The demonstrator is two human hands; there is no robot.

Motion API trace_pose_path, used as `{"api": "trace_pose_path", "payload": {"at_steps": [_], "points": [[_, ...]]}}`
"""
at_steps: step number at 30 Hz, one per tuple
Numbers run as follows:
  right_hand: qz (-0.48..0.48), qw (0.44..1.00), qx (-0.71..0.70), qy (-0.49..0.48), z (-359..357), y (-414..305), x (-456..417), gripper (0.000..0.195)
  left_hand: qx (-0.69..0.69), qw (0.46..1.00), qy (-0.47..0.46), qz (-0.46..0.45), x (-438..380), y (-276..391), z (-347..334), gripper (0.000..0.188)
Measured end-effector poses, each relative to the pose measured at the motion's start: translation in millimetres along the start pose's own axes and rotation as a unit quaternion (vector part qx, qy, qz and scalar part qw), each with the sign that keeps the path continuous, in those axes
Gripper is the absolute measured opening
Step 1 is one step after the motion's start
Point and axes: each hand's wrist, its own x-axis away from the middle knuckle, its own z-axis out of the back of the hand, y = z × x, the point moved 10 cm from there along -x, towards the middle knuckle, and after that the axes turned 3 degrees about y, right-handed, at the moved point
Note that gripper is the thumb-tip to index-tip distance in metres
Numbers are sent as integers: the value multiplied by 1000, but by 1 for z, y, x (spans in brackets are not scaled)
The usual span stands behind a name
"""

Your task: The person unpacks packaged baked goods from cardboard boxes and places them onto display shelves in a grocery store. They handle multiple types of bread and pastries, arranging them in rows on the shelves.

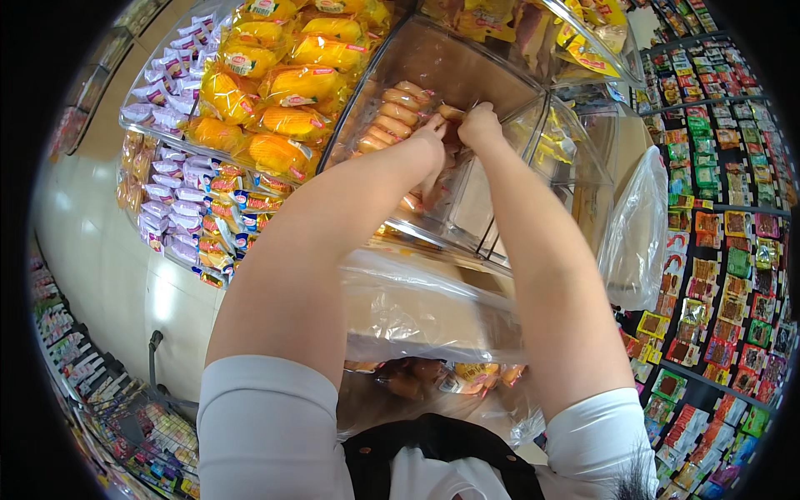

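Note:
Both my hands reach into a clear plastic bin (497,69). My right hand (481,127) is at the right of a wrapped bread roll (451,112) and pinches its end or wrapper. My left hand (432,149) is just below and left of that roll, fingertips near it. Whether its fingers grip anything is hidden. Left of my left hand, several wrapped bread rolls (395,115) lie in a row along the bin's left side. More wrapped rolls (411,203) show at the bin's near end, below my left hand.
Yellow wrapped breads (294,84) fill the neighbouring bin at left, with small purple-and-white packets (165,78) beyond. Before my body stands a plastic-lined cardboard box (431,312) with more wrapped breads (475,375) below it. Snack shelves (719,250) rise at right; a wire cart (150,431) stands lower left.

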Motion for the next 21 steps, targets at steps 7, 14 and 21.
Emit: {"api": "trace_pose_path", "payload": {"at_steps": [7,14,21], "points": [[110,970,159,-146,69,-45,21,50,-5,986,155,-68,25,17,26,91],[197,956,192,-102,81,-60,78,64,101,941,244,-211,47,33,-6,59],[187,914,280,-227,-17,-31,91,33,77,973,141,-166,48,24,-17,62]]}}
